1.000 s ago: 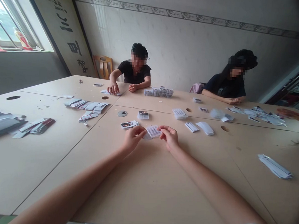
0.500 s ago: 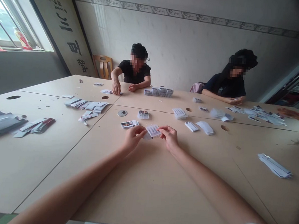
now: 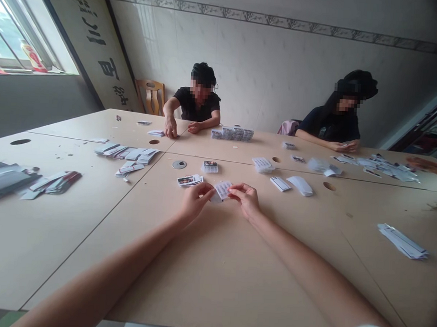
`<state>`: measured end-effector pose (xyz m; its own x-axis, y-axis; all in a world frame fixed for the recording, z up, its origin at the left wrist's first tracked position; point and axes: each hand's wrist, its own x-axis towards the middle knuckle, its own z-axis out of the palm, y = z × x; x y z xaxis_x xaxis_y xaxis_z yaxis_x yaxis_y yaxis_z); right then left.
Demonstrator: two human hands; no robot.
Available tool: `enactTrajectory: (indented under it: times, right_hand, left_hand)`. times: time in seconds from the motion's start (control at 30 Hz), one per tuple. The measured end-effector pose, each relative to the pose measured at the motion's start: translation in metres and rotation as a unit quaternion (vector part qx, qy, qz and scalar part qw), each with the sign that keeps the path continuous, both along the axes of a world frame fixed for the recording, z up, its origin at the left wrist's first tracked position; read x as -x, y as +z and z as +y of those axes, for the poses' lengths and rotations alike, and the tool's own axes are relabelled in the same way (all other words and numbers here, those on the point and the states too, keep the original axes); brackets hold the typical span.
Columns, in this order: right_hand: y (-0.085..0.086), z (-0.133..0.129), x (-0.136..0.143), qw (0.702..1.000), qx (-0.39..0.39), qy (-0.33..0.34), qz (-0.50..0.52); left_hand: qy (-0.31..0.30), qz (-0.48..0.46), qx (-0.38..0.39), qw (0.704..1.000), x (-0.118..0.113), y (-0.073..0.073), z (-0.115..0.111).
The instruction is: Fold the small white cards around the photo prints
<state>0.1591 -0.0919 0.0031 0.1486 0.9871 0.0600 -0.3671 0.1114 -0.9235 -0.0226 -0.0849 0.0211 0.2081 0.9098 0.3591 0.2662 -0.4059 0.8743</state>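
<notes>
My left hand pinches the left edge of a small flat white piece with rows of grey marks, either a card or a thin plastic case. On the opposite edge, the thumb and fingers of my right hand are closed. A translucent corner shows below the piece by my left fingers; whether it is a separate sheet I cannot tell. Just beyond my left hand lies a small pile of dark-printed cards. Behind the held piece, a clear plastic case carries a dark printed card on top.
Clear cases, a bordered white card stack and white slips lie to the right. Paper bundles spread over the left side. Across the table sit two people, near stacked cases; another person's hand reaches in at right.
The held piece has tilted slightly between my hands, and my right fingers have shifted a little left along its edge. The person across on the left has moved a hand slightly.
</notes>
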Motion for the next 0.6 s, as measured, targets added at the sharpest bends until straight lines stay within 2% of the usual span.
enactTrajectory:
  times: [0.6]
  right_hand:
    - [-0.0096,0.0073,-0.0038,0.999,0.001,0.03,0.032]
  left_hand:
    - [0.001,0.007,0.001,1.0,0.0007,-0.0011,0.0]
